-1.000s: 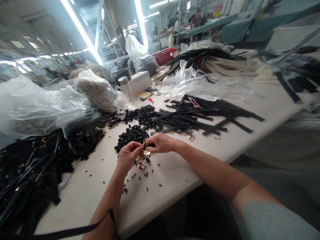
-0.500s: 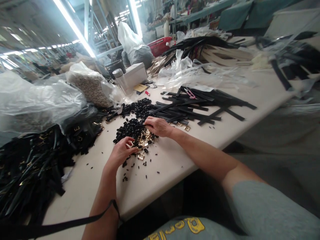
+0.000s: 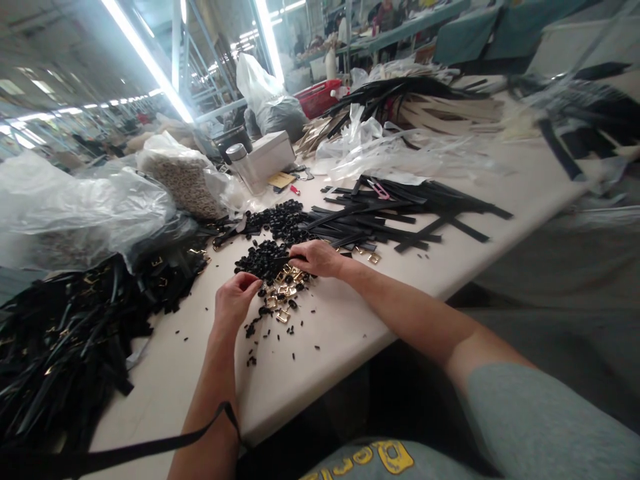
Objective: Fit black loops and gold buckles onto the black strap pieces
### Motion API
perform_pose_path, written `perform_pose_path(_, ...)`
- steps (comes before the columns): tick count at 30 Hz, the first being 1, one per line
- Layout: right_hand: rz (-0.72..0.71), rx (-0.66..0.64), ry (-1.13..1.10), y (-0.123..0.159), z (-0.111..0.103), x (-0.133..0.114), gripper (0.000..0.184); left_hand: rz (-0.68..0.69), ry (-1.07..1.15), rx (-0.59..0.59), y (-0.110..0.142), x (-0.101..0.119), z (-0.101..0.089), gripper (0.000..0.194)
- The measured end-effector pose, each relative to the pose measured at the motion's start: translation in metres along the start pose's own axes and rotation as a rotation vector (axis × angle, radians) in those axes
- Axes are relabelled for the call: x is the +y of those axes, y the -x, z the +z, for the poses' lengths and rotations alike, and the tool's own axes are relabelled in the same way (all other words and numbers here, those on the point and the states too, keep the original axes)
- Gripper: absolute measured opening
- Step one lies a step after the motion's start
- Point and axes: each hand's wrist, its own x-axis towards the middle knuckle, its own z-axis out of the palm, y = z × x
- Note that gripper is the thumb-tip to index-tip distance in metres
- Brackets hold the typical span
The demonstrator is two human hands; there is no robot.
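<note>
In the head view, my right hand is closed on a narrow black strap, whose end points left over a heap of small black loops. My left hand is at the left side of the heap, thumb and fingertips pressed together. Whatever may be between those fingers is too small or hidden to tell. Gold buckles lie loose between the hands, mixed with a few of the black loops. Tiny black bits are scattered on the table in front of them.
Black straps lie in a pile to the right, with pink-handled snips on top. Finished-looking black straps with buckles heap up at the left. Clear plastic bags, a bottle and a white box stand behind.
My left hand has pulled back leftward from the gold buckles, and its fingers have come together. My right hand stays nearly in place with the black strap.
</note>
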Motion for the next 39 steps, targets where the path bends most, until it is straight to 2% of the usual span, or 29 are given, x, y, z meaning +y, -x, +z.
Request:
perform_pose_path(6, 0.023, -0.036, 0.056, 0.001, 0.001, 0.0, 0.021, 0.349, -0.084, -0.095, 0.0, 0.012, 0.024, 0.02)
perform_pose_path(8, 0.025, -0.048, 0.077, 0.001, 0.002, -0.001, 0.021, 0.41, -0.128, -0.105, -0.003, 0.013, 0.032, 0.018)
perform_pose_path(14, 0.023, -0.065, 0.102, 0.0, 0.003, -0.002, 0.021, 0.37, -0.222, -0.025, -0.008, 0.01, 0.04, 0.017)
perform_pose_path(20, 0.016, -0.079, 0.087, 0.0, 0.005, -0.002, 0.02, 0.314, -0.28, -0.008, -0.008, 0.014, 0.038, 0.016)
perform_pose_path(27, 0.037, -0.115, 0.098, 0.001, 0.002, -0.004, 0.022, 0.413, -0.397, 0.036, -0.005, 0.018, 0.039, 0.016)
perform_pose_path(34, 0.046, -0.111, 0.1, 0.001, 0.002, -0.004, 0.022, 0.379, -0.375, 0.081, -0.008, 0.012, 0.045, 0.023)
perform_pose_path(39, 0.049, -0.102, 0.076, 0.002, 0.004, -0.004, 0.022, 0.268, -0.265, 0.141, -0.011, 0.005, 0.045, 0.027)
